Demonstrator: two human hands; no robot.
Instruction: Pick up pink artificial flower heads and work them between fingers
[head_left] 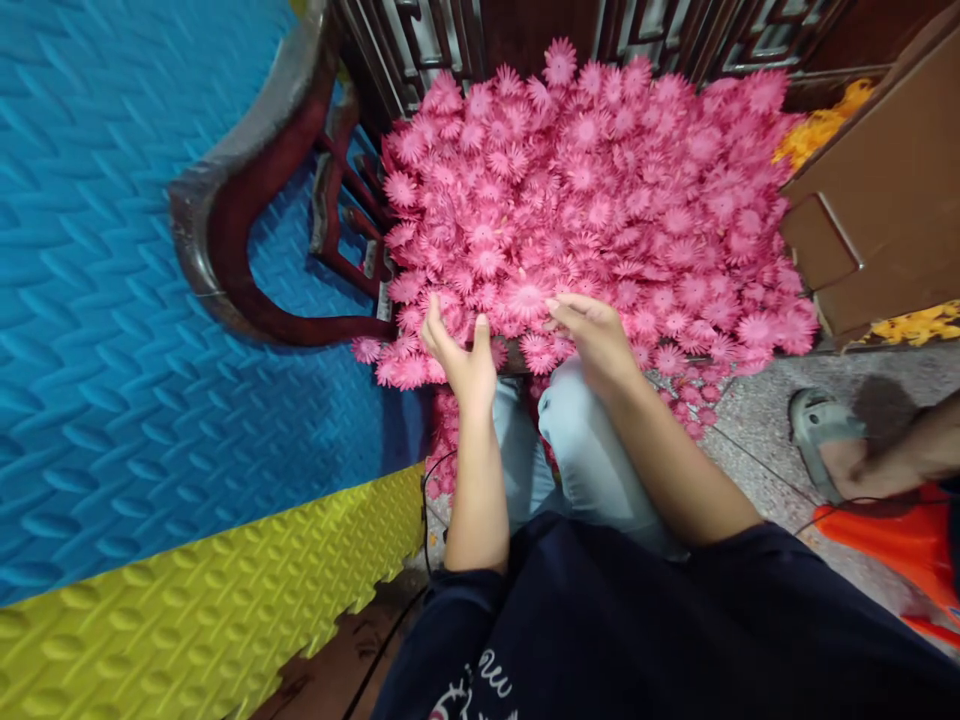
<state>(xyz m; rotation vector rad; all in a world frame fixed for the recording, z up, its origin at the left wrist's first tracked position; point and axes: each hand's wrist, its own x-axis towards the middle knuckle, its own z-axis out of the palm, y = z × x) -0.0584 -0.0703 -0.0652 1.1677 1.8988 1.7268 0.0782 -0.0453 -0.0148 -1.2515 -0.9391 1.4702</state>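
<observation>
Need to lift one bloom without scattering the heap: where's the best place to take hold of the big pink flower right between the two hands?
Pinch the big pink flower by its petal rim, coming straight down from above. It lies face-up and flat at the near edge of the pile of pink flowers, so probably only its top and edges are reachable. The right hand, fingertips already beside it, seems better placed than the left hand.

Blue foam mats [112, 300] and a yellow one [202, 610] flank a dark wooden chair [225, 210] on speckled floor [757, 440].
</observation>
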